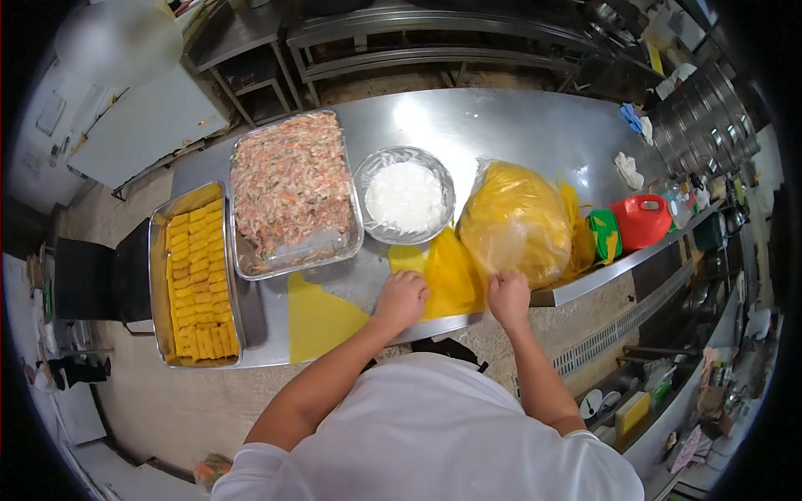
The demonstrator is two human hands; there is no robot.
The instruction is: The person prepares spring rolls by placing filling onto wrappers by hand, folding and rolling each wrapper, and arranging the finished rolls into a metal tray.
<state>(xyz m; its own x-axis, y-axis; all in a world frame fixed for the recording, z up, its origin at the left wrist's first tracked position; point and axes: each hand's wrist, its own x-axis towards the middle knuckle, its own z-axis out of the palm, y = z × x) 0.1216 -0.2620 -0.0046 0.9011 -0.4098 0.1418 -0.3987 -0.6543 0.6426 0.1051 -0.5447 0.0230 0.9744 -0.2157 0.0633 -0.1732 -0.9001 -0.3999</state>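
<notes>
My left hand [403, 298] is closed, its fingers at the left edge of a thin yellow wrapper sheet [455, 280] near the table's front edge. My right hand [508, 298] is closed at the sheet's right side, just in front of a large clear plastic bag [518, 221] full of yellow sheets. What the fingertips pinch is partly hidden. Other yellow wrappers [322, 321] lie flat to the left. Behind my left hand stands a metal bowl [362, 188] of white paste [405, 199]. Left of it is a metal tray [357, 242] of shredded, meat-like filling [292, 184].
A deep tray [157, 292] at the table's left end holds rows of yellow rolls [200, 284]. To the right are a green container [604, 234], a red jug [642, 221] and a crumpled white cloth [628, 171]. Large metal pots [702, 121] stand at the far right.
</notes>
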